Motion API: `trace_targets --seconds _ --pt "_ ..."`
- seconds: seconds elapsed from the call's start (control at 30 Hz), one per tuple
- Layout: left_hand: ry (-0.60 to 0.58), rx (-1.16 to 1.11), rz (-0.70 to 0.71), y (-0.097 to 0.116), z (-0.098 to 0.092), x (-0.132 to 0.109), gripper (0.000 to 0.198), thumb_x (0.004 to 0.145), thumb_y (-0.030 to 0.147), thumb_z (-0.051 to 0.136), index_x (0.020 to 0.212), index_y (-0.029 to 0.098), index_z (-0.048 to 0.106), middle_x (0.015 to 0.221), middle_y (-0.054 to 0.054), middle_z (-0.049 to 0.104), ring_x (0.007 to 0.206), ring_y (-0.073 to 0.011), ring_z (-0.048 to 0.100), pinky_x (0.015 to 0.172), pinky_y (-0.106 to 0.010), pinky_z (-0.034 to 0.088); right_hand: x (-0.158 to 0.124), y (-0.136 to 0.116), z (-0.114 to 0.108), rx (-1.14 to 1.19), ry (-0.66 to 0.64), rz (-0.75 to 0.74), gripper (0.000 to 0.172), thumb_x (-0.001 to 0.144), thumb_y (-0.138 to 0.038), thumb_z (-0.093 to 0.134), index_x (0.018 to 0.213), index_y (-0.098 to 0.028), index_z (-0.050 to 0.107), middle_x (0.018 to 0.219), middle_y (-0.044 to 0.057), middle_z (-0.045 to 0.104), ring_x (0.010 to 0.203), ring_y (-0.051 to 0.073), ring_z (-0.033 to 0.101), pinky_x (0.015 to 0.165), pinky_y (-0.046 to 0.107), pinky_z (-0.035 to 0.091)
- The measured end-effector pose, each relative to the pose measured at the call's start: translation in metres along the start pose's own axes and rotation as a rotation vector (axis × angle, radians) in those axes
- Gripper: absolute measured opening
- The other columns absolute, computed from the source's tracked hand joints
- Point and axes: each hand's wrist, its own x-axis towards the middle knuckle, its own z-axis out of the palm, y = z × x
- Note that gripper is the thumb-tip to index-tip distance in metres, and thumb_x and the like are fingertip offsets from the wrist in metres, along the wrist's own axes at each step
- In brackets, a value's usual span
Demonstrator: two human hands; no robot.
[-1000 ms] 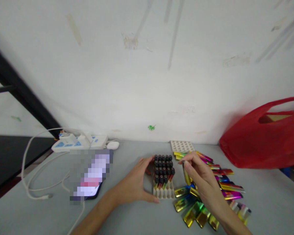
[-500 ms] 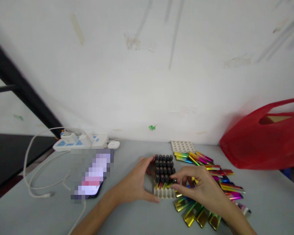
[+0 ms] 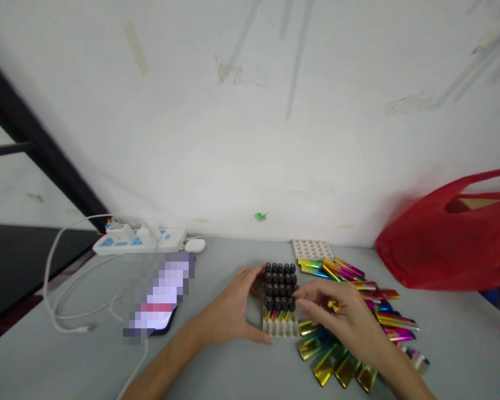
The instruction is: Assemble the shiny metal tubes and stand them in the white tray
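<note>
A pale tray with holes (image 3: pixel 280 329) stands on the table, holding rows of small black-capped tubes (image 3: pixel 280 278) upright; shiny coloured bodies show below the front caps. My left hand (image 3: pixel 229 311) curves around the tray's left side, fingers at the back corner and thumb along the front edge, steadying it. At the tray's right side is my right hand (image 3: pixel 337 311). Its thumb and forefinger tips are slightly apart, close to the rightmost black cap of the front row, and nothing shows between them. The other right fingers are partly hidden.
Shiny foil-coloured tubes (image 3: pixel 323 366) lie fanned out under and around the right forearm. Behind them rests a second pale holed tray (image 3: pixel 312 249). A red bag (image 3: pixel 445 244) stands far right. On the left are a phone (image 3: pixel 162 294), a power strip (image 3: pixel 170 239) and white cables (image 3: pixel 52 266).
The black-capped tube that was in my right fingers now stands in the front row. My right fingertips have parted and drawn slightly away; my left hand keeps its place on the tray.
</note>
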Motion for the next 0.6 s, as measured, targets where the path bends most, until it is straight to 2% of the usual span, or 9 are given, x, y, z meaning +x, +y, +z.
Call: trace_targets --seconds 0.1,0.17,0.27,0.37,0.47,0.6 --pt "0.0 -0.006 0.001 0.0 0.0 0.0 0.138 0.055 0.053 0.11 0.169 0.026 0.039 0.157 -0.018 0.055 0.133 -0.0421 0.06 0.116 -0.056 0.052 0.002 -0.004 -0.005 -0.079 0.033 0.012 0.034 0.106 -0.047 0.069 0.085 -0.022 0.078 0.069 0.0 0.068 0.064 0.018 0.061 0.061 0.031 0.044" --pt "0.001 -0.009 -0.002 0.001 0.0 -0.001 0.137 0.056 0.053 0.11 0.169 0.026 0.038 0.156 -0.018 0.055 0.131 -0.041 0.061 0.115 -0.055 0.052 0.005 -0.003 -0.009 -0.16 0.029 0.033 0.032 0.105 -0.044 0.068 0.083 -0.022 0.076 0.07 0.0 0.067 0.066 0.019 0.061 0.063 0.032 0.043" --pt "0.002 -0.007 -0.014 0.001 0.0 -0.001 0.138 0.054 0.053 0.111 0.169 0.026 0.038 0.156 -0.018 0.055 0.129 -0.04 0.062 0.114 -0.054 0.053 0.007 0.004 -0.015 -0.254 -0.054 0.064 0.024 0.102 -0.039 0.071 0.087 -0.022 0.08 0.081 0.003 0.072 0.077 0.022 0.066 0.072 0.035 0.047" --pt "-0.002 -0.006 -0.017 0.002 -0.001 -0.001 0.138 0.054 0.053 0.111 0.168 0.025 0.038 0.156 -0.018 0.054 0.129 -0.0398 0.061 0.112 -0.053 0.054 0.003 0.014 -0.02 -0.291 -0.177 0.094 0.013 0.093 -0.036 0.083 0.097 -0.024 0.082 0.095 0.004 0.072 0.092 0.026 0.067 0.082 0.037 0.05" --pt "0.0 -0.012 -0.014 0.001 -0.001 0.0 0.136 0.054 0.053 0.11 0.168 0.024 0.039 0.155 -0.018 0.055 0.129 -0.0402 0.061 0.112 -0.053 0.053 -0.001 0.02 -0.023 -0.311 -0.258 0.12 0.022 0.085 -0.033 0.092 0.104 -0.026 0.082 0.11 0.006 0.07 0.111 0.031 0.064 0.093 0.04 0.051" --pt "0.007 -0.023 -0.009 0.001 0.0 0.0 0.135 0.055 0.053 0.11 0.168 0.024 0.04 0.156 -0.018 0.055 0.129 -0.0402 0.062 0.114 -0.053 0.052 -0.001 0.018 -0.02 -0.363 -0.33 0.147 0.018 0.086 -0.026 0.092 0.1 -0.026 0.081 0.113 0.005 0.069 0.119 0.032 0.059 0.103 0.044 0.046"
